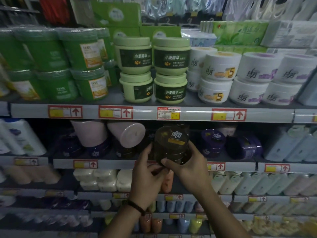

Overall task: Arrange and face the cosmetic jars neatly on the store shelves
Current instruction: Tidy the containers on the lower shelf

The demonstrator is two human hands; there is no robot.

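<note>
Right at the front lip of the middle shelf (116, 164), there's a brown jar (171, 143) held up off the shelf and tipped so its lid and logo point back at the camera. It might be two jars stacked, the light's too dim for me to say.

Both hands are wrapped around it. The left hand (147, 170) cups the lower left side with its fingers curled under. The right hand (190, 165) grips the lower right with the thumb laid across the front. Both forearms come up from below and angle in toward each other, and there's a dark bracelet (135, 206) on the left wrist.

If I were doing this bit, I'd bring it upright first, then set it down flat in the gap between the pink tubs (127, 133) and the purple jars (212, 140). After that, spin it so the label faces out and the front lines up with the shelf edge, like the pale green jars (169, 57) one level up. I'd keep one palm under the base while tilting it back. If it really is a stack, the top one could slide off.

The tubs and one purple jar next to it look tipped over too, so they probably need fixing next.
</note>
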